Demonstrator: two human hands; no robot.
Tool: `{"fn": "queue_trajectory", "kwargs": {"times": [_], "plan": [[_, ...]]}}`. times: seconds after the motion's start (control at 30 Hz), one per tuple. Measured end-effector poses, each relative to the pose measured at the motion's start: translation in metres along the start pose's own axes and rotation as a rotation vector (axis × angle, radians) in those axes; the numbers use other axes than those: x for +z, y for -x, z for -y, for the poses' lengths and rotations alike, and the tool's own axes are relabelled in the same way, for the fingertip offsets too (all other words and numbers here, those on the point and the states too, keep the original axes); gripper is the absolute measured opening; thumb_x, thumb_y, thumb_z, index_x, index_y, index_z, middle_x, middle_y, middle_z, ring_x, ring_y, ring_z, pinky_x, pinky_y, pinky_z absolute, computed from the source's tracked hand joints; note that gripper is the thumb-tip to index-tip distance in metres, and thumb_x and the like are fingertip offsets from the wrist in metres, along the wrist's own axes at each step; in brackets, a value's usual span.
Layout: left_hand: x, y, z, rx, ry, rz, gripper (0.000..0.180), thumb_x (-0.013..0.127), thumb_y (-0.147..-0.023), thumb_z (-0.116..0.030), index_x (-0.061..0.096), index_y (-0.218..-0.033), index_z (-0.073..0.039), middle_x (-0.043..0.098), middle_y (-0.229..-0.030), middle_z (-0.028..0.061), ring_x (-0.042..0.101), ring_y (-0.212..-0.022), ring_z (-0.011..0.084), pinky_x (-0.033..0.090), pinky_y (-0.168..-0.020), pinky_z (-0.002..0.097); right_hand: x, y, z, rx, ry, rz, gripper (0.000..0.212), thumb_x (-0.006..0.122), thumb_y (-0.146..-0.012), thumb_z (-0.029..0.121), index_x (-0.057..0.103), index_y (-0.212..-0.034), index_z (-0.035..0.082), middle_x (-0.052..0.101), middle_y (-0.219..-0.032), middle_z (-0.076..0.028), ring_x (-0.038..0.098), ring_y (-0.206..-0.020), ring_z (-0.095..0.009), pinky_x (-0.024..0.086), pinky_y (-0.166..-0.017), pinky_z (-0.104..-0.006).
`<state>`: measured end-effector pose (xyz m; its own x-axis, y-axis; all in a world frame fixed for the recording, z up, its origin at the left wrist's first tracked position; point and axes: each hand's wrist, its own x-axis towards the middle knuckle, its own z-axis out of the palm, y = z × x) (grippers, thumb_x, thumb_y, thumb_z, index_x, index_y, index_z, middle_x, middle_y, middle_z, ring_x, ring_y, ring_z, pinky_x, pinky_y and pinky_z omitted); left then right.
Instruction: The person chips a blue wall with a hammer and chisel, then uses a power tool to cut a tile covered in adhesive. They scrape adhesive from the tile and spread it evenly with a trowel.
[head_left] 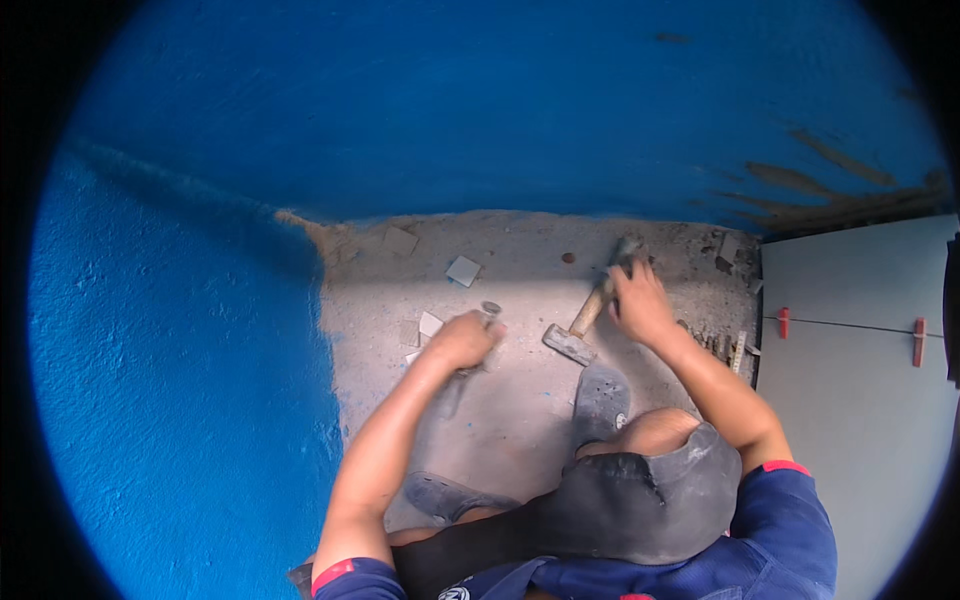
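Here the person crouches over a bare grey concrete floor in a corner between two bright blue walls. The left hand is clenched around a metal chisel, whose round top end shows just above the fist; the lower end of the tool is hidden beneath the hand, so its tip cannot be seen. The right hand grips the wooden handle of a hammer, fingers wrapped tight near the handle's far end, with the steel head lying low, close to the floor and just right of the chisel. The two hands are near each other but apart. Small pale tile fragments lie scattered on the floor beyond and beside the left hand. A dark shoe sits flat below the hammer head. To the right, laid grey tiles carry red spacer clips along a joint.
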<state>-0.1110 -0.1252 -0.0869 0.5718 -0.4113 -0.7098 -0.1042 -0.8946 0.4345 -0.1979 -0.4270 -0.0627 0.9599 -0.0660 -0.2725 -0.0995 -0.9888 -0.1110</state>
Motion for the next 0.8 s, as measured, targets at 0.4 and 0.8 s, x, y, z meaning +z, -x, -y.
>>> {"fn": "queue_trajectory", "kwargs": {"times": [0.4,0.8], "plan": [[0.051,-0.040,-0.029,0.060,0.148,-0.055,0.044,0.061,-0.092,-0.039,0.063,-0.104,0.004,0.069,-0.092,0.0261,0.066,-0.095,0.0411,0.051,-0.087,0.0459,0.090,0.054,0.050,0.054,-0.367,-0.039,0.055,0.079,-0.073,0.020,0.060,-0.124,0.013,0.049,-0.113,-0.026,0.057,-0.099,-0.043,0.050,-0.087,-0.0469],[-0.002,-0.068,0.013,0.026,-0.376,-0.628,0.048,0.072,-0.083,-0.028,0.059,-0.119,0.000,0.059,-0.121,0.0179,0.055,-0.113,0.0368,0.048,-0.090,0.0467,0.077,0.034,0.053,0.047,-0.379,0.122,0.062,0.078,-0.069,0.015,0.056,-0.127,0.016,0.045,-0.119,-0.027,0.053,-0.109,-0.044,0.046,-0.095,-0.0480]]}}
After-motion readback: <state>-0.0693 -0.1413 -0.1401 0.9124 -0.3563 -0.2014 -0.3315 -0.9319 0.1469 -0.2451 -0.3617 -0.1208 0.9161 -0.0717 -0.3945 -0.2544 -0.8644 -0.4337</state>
